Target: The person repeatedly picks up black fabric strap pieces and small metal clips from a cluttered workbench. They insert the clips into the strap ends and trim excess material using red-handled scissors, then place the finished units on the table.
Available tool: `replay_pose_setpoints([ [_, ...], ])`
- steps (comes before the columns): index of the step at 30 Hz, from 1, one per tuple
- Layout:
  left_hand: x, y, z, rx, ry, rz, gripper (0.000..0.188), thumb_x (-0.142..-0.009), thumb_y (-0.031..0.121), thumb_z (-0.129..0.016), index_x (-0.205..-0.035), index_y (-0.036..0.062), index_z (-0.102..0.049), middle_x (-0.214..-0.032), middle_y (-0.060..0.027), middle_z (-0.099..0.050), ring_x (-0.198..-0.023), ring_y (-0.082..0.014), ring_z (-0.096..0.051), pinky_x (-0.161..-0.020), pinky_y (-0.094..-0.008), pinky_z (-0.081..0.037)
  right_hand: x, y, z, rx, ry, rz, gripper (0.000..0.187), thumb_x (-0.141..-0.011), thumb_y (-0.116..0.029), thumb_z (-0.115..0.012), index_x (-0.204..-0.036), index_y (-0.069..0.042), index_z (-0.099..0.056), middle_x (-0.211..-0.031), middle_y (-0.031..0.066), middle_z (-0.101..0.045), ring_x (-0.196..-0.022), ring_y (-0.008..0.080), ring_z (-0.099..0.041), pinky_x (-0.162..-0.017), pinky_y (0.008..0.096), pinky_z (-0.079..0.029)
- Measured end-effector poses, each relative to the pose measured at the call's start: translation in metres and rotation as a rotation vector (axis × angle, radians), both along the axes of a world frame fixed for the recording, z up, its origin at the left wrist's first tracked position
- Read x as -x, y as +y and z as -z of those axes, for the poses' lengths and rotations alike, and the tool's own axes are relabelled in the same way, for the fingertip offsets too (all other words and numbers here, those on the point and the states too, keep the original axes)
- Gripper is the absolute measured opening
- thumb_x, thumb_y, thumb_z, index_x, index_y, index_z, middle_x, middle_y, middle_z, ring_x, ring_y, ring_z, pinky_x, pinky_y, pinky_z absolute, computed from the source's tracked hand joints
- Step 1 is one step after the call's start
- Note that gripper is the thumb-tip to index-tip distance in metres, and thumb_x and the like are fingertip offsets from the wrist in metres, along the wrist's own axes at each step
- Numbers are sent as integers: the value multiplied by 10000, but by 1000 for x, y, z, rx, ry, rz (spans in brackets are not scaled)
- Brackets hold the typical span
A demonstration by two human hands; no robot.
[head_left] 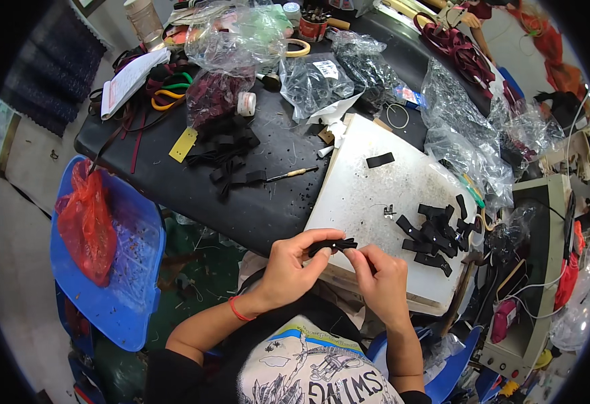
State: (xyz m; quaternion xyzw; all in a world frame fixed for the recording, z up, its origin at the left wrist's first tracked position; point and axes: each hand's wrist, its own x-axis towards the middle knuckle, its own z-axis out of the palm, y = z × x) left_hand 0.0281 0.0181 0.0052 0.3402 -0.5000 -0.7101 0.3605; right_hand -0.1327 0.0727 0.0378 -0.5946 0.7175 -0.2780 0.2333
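Note:
A black ribbon bow [332,244] is pinched between the thumb and fingers of my left hand [293,264], above the near edge of a white board. My right hand [382,277] closes its thumb and fingertips at the bow's right end; whether a thread is also in them is too small to tell. Several black ribbon pieces [435,232], some with a small shiny spot, lie heaped on the board to the right. A single flat black ribbon strip [380,160] rests farther back. A small dark metal piece [388,211] lies left of the heap.
The white board [345,195] sits on a black-topped table [174,195]. More black bows [231,151], a wooden-handled tool [293,173], a yellow card [183,145] and clear plastic bags [315,81] lie behind. A blue chair [130,289] holding a red bag [87,225] stands left.

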Motion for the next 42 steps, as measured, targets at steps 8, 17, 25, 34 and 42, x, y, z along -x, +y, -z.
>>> replay_pose_setpoints([
  [8,-5,3,-11,194,-241,61,211,-854,-43,-582,-1064,-62,-586,-996,-126,-662,-936,-144,-623,-824,-270,-506,13,6,2,-321,-428,7,129,-845,-135,-663,-801,-15,-642,-517,4,-524,-460,59,-431,-439,248,-344],
  [17,51,-14,-15,515,-262,223,296,-853,16,-601,-1148,-1,-587,-1085,-161,-651,-951,-241,-645,-855,-346,-500,35,21,16,242,-260,342,88,-843,-85,-670,-857,-14,-620,-617,-27,-466,-549,43,-376,-481,216,-307],
  [25,110,-57,12,1312,-634,159,281,-781,56,-647,-1058,28,-615,-1241,-125,-527,-1183,-352,-431,-904,-382,-410,118,25,18,386,100,813,156,-867,-146,-672,-844,-3,-613,-585,-29,-426,-538,55,-349,-464,235,-297],
  [34,97,-45,14,877,-508,98,183,-769,-5,-630,-949,14,-604,-938,-109,-591,-899,-280,-605,-736,-364,-491,36,-11,38,334,50,393,175,-862,-23,-587,-1032,-15,-623,-832,134,-613,-660,241,-601,-597,324,-481],
  [42,70,-33,9,105,-51,70,143,-844,-4,-620,-977,-35,-578,-968,-95,-592,-875,-145,-646,-767,-268,-542,37,-22,20,275,-238,284,100,-830,-34,-646,-923,0,-652,-738,93,-604,-586,144,-535,-545,267,-425],
])
